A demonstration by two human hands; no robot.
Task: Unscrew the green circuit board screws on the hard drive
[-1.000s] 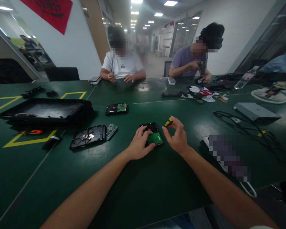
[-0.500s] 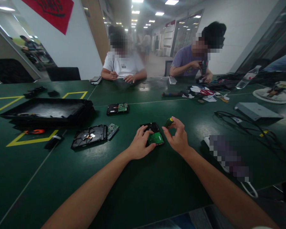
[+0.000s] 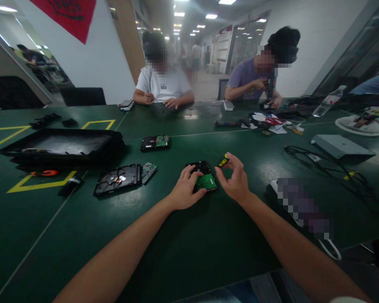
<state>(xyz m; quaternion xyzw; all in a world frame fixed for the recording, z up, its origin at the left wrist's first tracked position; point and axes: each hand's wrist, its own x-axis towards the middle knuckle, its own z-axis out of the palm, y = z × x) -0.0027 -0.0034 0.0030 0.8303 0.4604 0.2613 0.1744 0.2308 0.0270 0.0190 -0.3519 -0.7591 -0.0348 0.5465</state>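
Observation:
A black hard drive (image 3: pixel 201 167) with a green circuit board (image 3: pixel 205 182) facing up lies on the green table (image 3: pixel 189 235) in front of me. My left hand (image 3: pixel 184 190) rests on its left side, fingers curled over the edge and thumb on the board. My right hand (image 3: pixel 235 176) is pinched on the yellow and black handle of a small screwdriver (image 3: pixel 222 160), held just right of the drive.
An opened drive (image 3: pixel 117 179) with a loose board (image 3: pixel 149 170) lies to the left, another drive (image 3: pixel 156 143) farther back, a black tray (image 3: pixel 61 145) at left. Cables (image 3: pixel 331 166), a grey box (image 3: pixel 341 146) and scissors (image 3: pixel 273 121) are at right. Two people sit across.
The screwdriver handle has turned slightly in my right fingers. Both hands stay in the same place on the drive.

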